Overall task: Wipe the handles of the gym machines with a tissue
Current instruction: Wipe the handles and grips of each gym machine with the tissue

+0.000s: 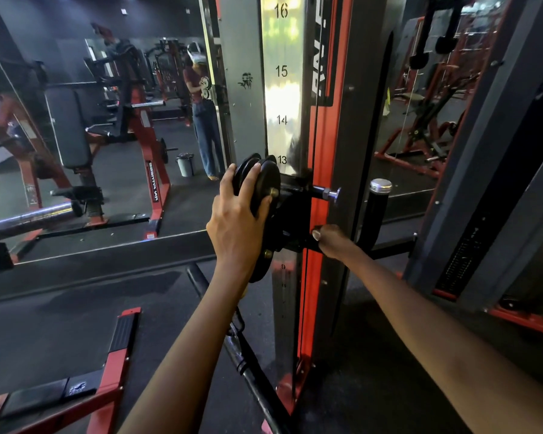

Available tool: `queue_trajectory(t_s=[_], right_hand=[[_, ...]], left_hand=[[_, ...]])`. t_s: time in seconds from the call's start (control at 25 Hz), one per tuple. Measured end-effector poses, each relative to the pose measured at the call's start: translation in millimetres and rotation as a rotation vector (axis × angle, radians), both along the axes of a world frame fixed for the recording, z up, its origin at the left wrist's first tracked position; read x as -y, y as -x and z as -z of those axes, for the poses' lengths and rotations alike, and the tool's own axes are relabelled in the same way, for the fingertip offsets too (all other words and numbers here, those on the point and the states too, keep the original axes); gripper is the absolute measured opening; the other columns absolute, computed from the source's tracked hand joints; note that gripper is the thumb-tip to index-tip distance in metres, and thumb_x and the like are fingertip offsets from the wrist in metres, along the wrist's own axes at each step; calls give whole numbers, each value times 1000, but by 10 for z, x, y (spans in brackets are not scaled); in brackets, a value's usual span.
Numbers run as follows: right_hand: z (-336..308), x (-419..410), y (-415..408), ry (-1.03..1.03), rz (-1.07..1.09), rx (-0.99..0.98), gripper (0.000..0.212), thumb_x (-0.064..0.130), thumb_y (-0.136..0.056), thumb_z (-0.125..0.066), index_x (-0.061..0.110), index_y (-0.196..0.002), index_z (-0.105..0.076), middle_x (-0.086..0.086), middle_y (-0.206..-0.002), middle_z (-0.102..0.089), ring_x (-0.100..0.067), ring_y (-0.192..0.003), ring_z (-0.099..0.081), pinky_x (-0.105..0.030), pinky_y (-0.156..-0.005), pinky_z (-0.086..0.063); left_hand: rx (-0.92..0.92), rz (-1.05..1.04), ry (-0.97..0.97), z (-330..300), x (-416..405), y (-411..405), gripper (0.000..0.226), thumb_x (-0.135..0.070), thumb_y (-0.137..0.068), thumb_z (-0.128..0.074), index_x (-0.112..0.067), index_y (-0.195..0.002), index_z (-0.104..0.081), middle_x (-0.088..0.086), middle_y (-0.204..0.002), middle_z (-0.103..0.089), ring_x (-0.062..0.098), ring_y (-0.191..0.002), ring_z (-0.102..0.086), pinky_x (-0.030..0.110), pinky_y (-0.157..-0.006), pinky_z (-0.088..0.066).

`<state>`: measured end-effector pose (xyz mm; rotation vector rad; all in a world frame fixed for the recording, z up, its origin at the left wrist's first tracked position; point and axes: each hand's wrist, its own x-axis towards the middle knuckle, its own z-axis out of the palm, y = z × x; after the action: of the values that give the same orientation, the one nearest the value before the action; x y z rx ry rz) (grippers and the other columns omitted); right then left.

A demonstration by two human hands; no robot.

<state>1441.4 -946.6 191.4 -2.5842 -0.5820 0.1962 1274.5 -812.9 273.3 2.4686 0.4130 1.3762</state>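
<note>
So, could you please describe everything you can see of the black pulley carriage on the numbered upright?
The pulley carriage is a black metal assembly sitting on the shiny numbered upright, just below the 13 mark. Round black pulley wheels with brass-coloured bolts face left, and a chrome-tipped pin sticks out to the right. The left hand grips the upper wheel, fingers curled over its rim. The right hand is curled around a black part on the carriage's lower right side. No tissue is visible.

Black pulley carriage (282, 211) sits at mark 13 on the numbered column (282, 89).
</note>
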Motion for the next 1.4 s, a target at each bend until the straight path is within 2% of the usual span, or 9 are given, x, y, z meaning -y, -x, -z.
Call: queue_trajectory(t_s=[0.12, 0.32, 0.44, 0.64, 0.72, 0.96, 1.16, 1.28, 1.4], right_hand=[[50, 111, -133, 60, 137, -43, 33, 12, -97, -36, -2, -122, -54, -16, -122, -54, -32, -113, -53, -32, -90, -43], [-146, -260, -359, 120, -26, -246, 34, 17, -98, -41, -2, -124, -52, -19, -130, -53, -17, -98, -52, -26, -78, -45], [-12, -134, -566, 306, -65, -135, 38, 17, -99, -36, 1, -129, -51, -15, -134, -51, -23, -118, -53, -28, -94, -43], [-72, -158, -590, 449, -187, -6, 18, 2, -90, -40, 7, -87, -57, -13, -86, -53, -20, -75, -51, -25, -57, -38], [-81, -238, -555, 460, -205, 94, 18, 3, -91, -42, 9, -79, -54, -10, -82, -52, -17, -71, -49, -22, -55, -35], [0, -124, -396, 458, -126, 135, 41, 18, -99, -34, 3, -135, -46, -13, -141, -45, -27, -128, -45, -29, -100, -39], [218, -144, -128, 230, -125, 341, 37, 0, -92, -37, 6, -122, -58, -17, -124, -58, -30, -110, -58, -30, -90, -46], [436, 251, 25, 168, -241, 498, 44, -2, -94, -40, 6, -137, -45, -14, -141, -44, -27, -127, -47, -33, -106, -39], [577, 650, 187, 167, -285, 589, 38, 3, -94, -47, -4, -131, -48, -18, -140, -44, -30, -130, -41, -35, -112, -31]], left_hand=[[5, -1, -15, 8, 4, 2, 50, -31, -91, -66, -23, -138, -53, 14, -141, -49, 35, -105, -61, 44, -64, -54], [18, -8, -22, 33, -5, -7, 50, -30, -90, -68, -23, -137, -54, 14, -139, -51, 36, -102, -62, 42, -61, -54], [25, -5, -21, 21, -25, -13, 49, -30, -89, -68, -23, -137, -55, 15, -138, -51, 36, -102, -62, 42, -60, -54], [32, 3, -30, 41, -30, -14, 49, -30, -89, -67, -22, -136, -55, 15, -137, -52, 35, -100, -63, 40, -59, -54], [37, 4, -42, 33, -45, -18, 49, -30, -89, -67, -22, -136, -55, 15, -137, -52, 35, -100, -63, 40, -60, -54], [24, -9, -30, 46, -51, -20, 49, -33, -90, -64, -24, -137, -54, 14, -139, -51, 37, -102, -62, 43, -60, -55], [12, -14, -10, 23, -56, -23, 49, -33, -91, -65, -23, -138, -53, 15, -140, -50, 37, -105, -61, 45, -63, -54], [-9, -6, 11, 10, -48, -6, 48, -33, -93, -63, -24, -139, -52, 14, -143, -47, 36, -109, -59, 48, -67, -54], [-40, -11, 25, -1, -35, 26, 49, -35, -94, -60, -26, -141, -49, 11, -146, -43, 35, -113, -56, 49, -72, -53]])
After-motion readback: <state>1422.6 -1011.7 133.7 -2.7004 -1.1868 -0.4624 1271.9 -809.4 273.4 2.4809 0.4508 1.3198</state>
